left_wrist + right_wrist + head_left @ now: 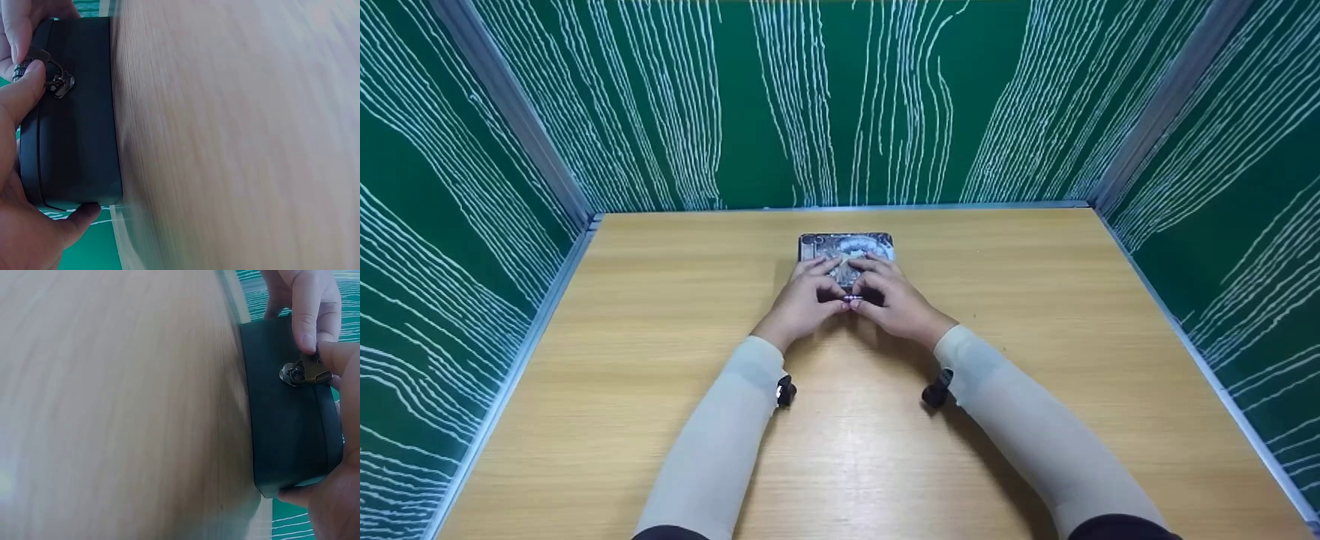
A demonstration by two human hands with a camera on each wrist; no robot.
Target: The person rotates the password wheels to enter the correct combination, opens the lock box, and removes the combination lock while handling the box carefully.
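Your pale sleeves (705, 450) lie nearest the camera, angling in toward the small lock (316, 372) on the near face of the box (79, 135). Its shackle hooks through the metal clasp (66, 84), and its body is tipped upward beside the lid's edge, number dials (20, 70) on the upper end; your fingers hide which way its long axis runs. Your left hand (801, 298) and right hand (901, 301) each pinch the lock between thumb and finger, your other fingers resting on the box. The step looks like working those dials: let one hand steady the lock body while the other turns a single wheel at a time, and keep your thumbs from covering the digits. The box sits at the far middle of the tabletop (585, 360), long axis left to right, clasp side toward you. Behind it rises the green wall (739, 135), lined in white.
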